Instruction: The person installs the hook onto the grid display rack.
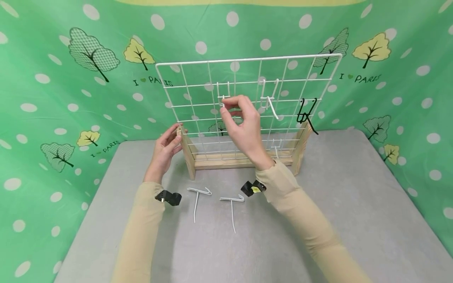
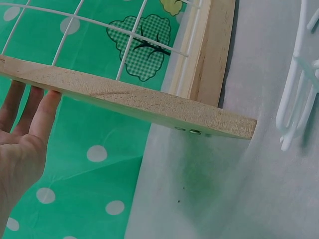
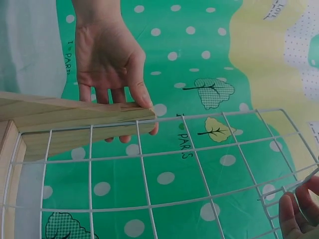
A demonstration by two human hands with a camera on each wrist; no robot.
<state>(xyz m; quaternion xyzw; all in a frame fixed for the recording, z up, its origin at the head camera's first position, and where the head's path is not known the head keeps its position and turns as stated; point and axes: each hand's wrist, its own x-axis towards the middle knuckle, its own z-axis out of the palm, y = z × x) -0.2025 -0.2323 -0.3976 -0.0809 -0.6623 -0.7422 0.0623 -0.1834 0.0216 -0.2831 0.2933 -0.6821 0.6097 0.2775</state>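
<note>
A white wire grid panel [image 1: 247, 59] stands upright in a wooden stand [image 1: 226, 161]. My left hand [image 1: 163, 151] grips the stand's left side board [image 1: 188, 157], thumb on the near edge and fingers behind; the right wrist view shows the same hold on the board [image 3: 75, 112]. With thumb and forefinger my right hand [image 1: 245, 125] pinches a white wire hook [image 1: 223, 96] at the grid's upper left. The hook's prong is mostly hidden by the fingers. Right of this hand, another white hook [image 1: 271, 104] hangs on the grid.
A black hook [image 1: 305, 117] hangs at the grid's right side, and a small white hook [image 1: 276, 147] low on it. Two loose white hooks, a left one [image 1: 196, 204] and a right one [image 1: 232, 214], lie on the grey table [image 1: 205, 255]. Green dotted cloth [image 1: 201, 23] surrounds the table.
</note>
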